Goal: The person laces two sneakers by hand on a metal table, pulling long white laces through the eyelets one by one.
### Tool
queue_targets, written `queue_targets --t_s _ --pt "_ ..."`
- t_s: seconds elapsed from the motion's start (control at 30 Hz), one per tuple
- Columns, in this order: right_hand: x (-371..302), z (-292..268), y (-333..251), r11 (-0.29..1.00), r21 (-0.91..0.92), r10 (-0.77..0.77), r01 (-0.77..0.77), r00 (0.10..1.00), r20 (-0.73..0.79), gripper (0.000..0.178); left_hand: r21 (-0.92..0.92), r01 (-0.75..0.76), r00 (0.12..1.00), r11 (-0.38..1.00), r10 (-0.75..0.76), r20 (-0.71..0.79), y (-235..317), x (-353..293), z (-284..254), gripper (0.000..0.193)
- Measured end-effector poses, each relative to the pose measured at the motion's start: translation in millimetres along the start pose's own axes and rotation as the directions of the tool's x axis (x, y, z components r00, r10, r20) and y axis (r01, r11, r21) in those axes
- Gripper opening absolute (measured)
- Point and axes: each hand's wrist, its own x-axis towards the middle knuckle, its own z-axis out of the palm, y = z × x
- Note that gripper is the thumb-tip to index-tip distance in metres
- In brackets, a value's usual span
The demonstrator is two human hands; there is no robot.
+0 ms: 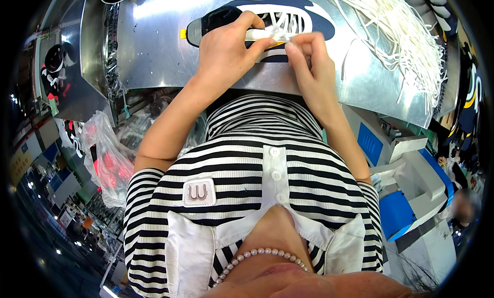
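Note:
A navy and white sneaker (323, 24) lies along the metal table, its toe to the right and a yellow tab at its heel. White shoelace (292, 23) crosses the eyelets in its middle. My left hand (226, 48) grips the white edge of the opening between thumb and bent fingers, covering part of the dark collar. My right hand (315, 66) is closed in a pinch at the near side of the lacing, on what looks like a white lace end; the fingertips partly hide it.
A big heap of loose white laces (396, 35) spreads over the right part of the metal table (164, 56). Below the table on the left hangs a clear plastic bag (105, 159) with pinkish-red contents. A grey and blue machine (411, 185) stands at my right.

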Motion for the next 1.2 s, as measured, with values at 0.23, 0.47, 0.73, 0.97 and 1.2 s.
queue_targets --t_s 0.23,0.47,0.73,0.97,1.2 --pt "3.3 -5.6 4.4 0.987 -0.161 -0.002 0.017 0.996 0.087 0.017 -0.022 -0.171 0.980 0.985 0.168 -0.104 -6.9 3.2 5.5 0.029" --pt "18.9 6.1 -3.8 0.979 -0.055 0.198 -0.194 0.977 0.084 0.022 -0.021 -0.324 0.942 0.946 0.324 0.090 1.8 -7.7 0.8 0.029" --pt "3.5 -54.5 -14.5 0.914 -0.361 0.267 -0.187 0.945 0.188 0.019 -0.110 -0.176 0.975 0.978 0.189 0.120 3.3 -13.0 0.2 0.028" --pt "48.4 -26.4 32.1 0.959 -0.231 -0.222 0.167 0.946 -0.238 0.018 -0.025 -0.226 0.901 0.974 0.219 0.373 1.7 5.8 -15.7 0.027" --pt "50.1 -23.5 38.3 0.984 -0.047 -0.178 0.171 0.943 -0.282 0.022 0.159 -0.427 0.886 0.890 0.378 0.269 -10.4 -7.4 -29.9 0.035"
